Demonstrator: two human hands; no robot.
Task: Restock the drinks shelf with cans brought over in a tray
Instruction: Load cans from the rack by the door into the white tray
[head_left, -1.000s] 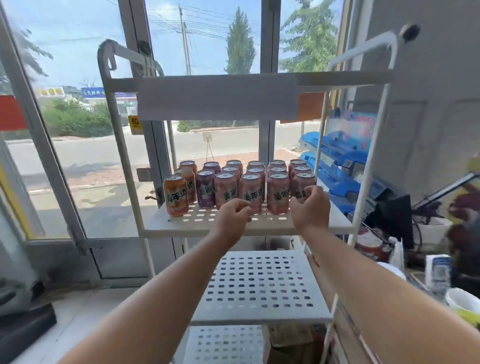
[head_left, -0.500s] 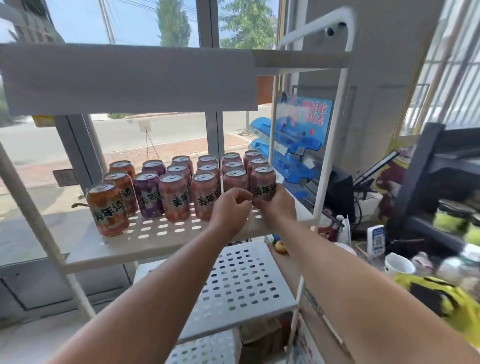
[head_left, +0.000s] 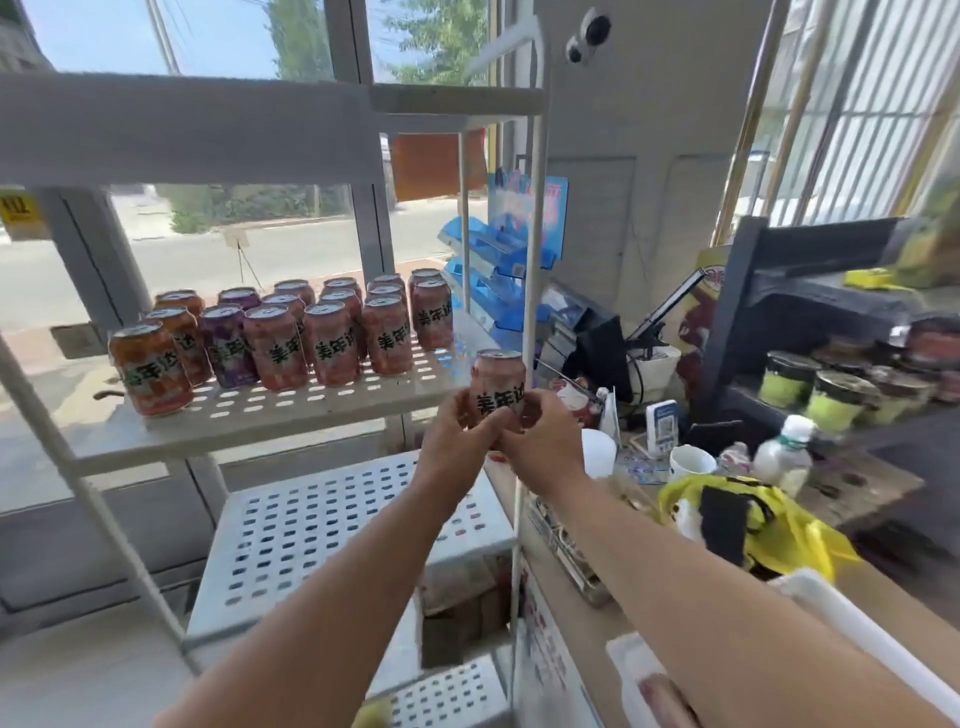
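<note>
A pink can (head_left: 497, 382) with black characters stands upright in the air, in front of the right end of the white perforated shelf (head_left: 291, 402). My left hand (head_left: 456, 436) grips its lower left side and my right hand (head_left: 545, 441) grips its lower right side. Several cans (head_left: 275, 353), pink, purple and orange, stand in rows on that shelf. A white tray (head_left: 852, 618) shows partly at the lower right, behind my right forearm.
A lower perforated shelf (head_left: 332, 535) lies below my arms. The rack's white upright post (head_left: 530, 312) stands right behind the held can. A cluttered counter at the right holds a white cup (head_left: 691, 462), a yellow bag (head_left: 748, 525), a bottle (head_left: 784, 454) and a dark rack of jars (head_left: 836, 395).
Both hands have come back from the front row of cans, and a pink can now sits between them off the shelf. The view has swung to the right.
</note>
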